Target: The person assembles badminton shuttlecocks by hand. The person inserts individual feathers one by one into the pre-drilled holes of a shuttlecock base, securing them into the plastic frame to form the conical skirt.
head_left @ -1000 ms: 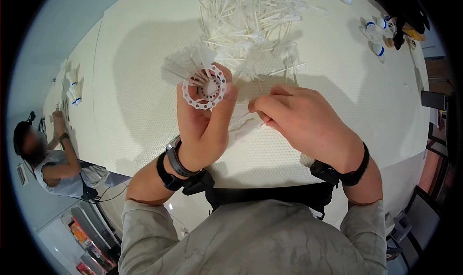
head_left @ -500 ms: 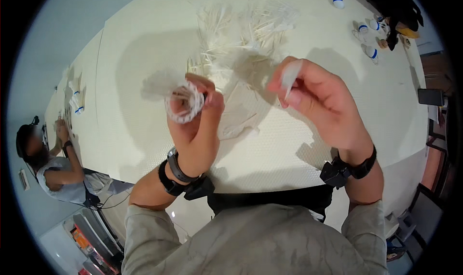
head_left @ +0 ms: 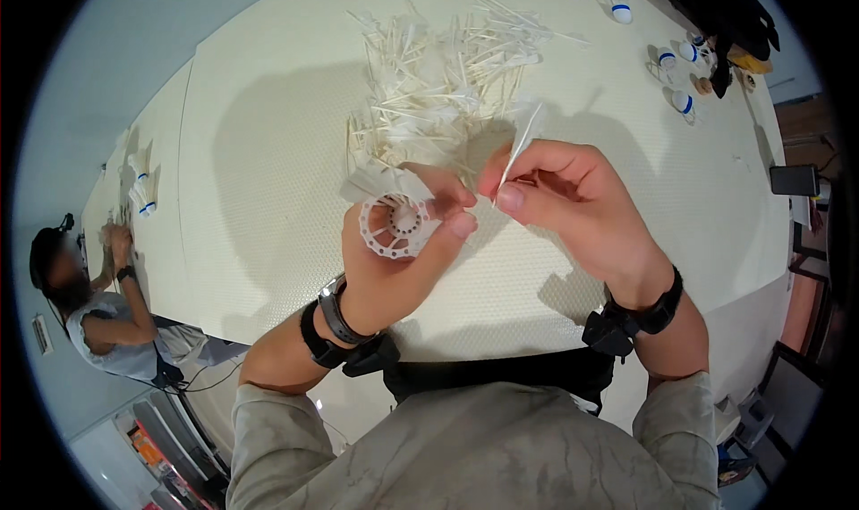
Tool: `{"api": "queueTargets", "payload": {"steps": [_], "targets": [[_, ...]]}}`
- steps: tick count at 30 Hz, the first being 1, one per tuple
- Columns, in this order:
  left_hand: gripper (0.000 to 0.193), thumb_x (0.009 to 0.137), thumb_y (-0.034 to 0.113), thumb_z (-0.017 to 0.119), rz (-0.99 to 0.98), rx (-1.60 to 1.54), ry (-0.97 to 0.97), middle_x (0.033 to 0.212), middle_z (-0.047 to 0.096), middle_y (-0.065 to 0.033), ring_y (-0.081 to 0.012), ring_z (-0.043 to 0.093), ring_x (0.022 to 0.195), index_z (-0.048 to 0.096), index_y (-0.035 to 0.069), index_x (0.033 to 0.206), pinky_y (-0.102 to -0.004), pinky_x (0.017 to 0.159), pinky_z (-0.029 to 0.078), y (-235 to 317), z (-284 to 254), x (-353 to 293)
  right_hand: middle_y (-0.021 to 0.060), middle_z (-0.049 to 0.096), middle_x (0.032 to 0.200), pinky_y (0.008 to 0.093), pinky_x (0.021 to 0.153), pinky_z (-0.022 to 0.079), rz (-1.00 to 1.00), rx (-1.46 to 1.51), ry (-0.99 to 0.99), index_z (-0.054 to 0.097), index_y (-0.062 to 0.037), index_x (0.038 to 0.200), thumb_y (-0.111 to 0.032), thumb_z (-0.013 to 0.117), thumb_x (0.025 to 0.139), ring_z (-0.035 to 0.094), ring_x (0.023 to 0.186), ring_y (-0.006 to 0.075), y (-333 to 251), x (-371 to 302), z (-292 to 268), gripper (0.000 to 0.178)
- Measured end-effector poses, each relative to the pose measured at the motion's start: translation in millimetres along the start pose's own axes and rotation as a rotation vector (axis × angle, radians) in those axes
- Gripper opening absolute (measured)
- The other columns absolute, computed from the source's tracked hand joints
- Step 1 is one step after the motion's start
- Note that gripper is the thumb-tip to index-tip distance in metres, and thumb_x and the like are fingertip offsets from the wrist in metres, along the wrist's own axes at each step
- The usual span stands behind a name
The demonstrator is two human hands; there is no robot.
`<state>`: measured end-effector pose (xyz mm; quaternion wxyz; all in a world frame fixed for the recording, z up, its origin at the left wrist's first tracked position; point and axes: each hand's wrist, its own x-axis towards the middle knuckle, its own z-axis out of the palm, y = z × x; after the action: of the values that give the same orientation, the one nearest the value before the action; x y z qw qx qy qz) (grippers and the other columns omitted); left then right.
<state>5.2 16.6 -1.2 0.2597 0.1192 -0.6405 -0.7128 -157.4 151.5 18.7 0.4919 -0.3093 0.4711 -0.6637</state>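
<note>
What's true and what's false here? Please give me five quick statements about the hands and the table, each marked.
1. The left hand holds a white perforated holder. True.
2. The right hand is empty. False: it pinches a single white feather.
3. Loose white feathers lie heaped on the table. True.
4. The shuttlecocks at the upper right are banded in red. False: in blue.
5. A black bag lies at the upper right. True.

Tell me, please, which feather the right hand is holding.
The feather pinched alone in the right hand; the others lie in the pile or sit in the holder in the left hand.
</note>
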Motion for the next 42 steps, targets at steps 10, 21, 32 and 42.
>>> {"api": "queueTargets", "payload": {"steps": [10,21,32,42], "targets": [[0.036,0.085,-0.012,0.069,-0.049,0.203,-0.067,0.097,0.061,-0.011,-0.0189,0.065,0.094,0.041,0.008,0.094,-0.0364,0.085,0.056,5.3,-2.3,-8.7,0.0067,0.071,0.099,0.0239,0.081,0.052,0.035,0.043,-0.038,0.069,0.0021,0.103,-0.005,0.068,0.095,0.066,0.091,0.0107,10.6,0.1,5.1,0.011],[0.035,0.083,-0.015,0.068,0.026,0.253,-0.152,0.083,0.059,-0.0051,-0.0103,0.054,0.078,0.045,0.008,0.094,-0.025,0.072,0.043,7.0,-1.8,-5.0,0.0102,0.066,0.107,0.0286,0.086,0.051,-0.011,-0.201,0.079,0.065,0.0038,0.099,0.002,0.071,0.089,0.063,0.097,0.0143,4.3,-1.0,-2.5,0.012],[0.032,0.092,0.0,0.063,0.008,0.199,-0.069,0.097,0.057,-0.0052,-0.0105,0.052,0.087,0.051,-0.001,0.121,-0.0275,0.076,0.045,-6.9,-6.0,-5.0,0.0091,0.073,0.091,0.0227,0.062,0.051,-0.262,-0.131,0.322,0.065,0.0047,0.105,0.002,0.072,0.089,0.065,0.07,0.0103,-8.4,-6.9,2.3,0.017],[0.05,0.096,0.004,0.061,0.084,0.375,-0.225,0.109,0.058,-0.0138,-0.021,0.059,0.094,0.035,-0.004,0.138,-0.034,0.088,0.048,-15.8,-5.4,-14.3,0.0162,0.073,0.095,0.0245,0.061,0.052,-0.395,-0.355,0.255,0.064,0.0022,0.101,0.0,0.067,0.092,0.063,0.069,0.011,-6.6,-10.5,1.9,0.01]]}}
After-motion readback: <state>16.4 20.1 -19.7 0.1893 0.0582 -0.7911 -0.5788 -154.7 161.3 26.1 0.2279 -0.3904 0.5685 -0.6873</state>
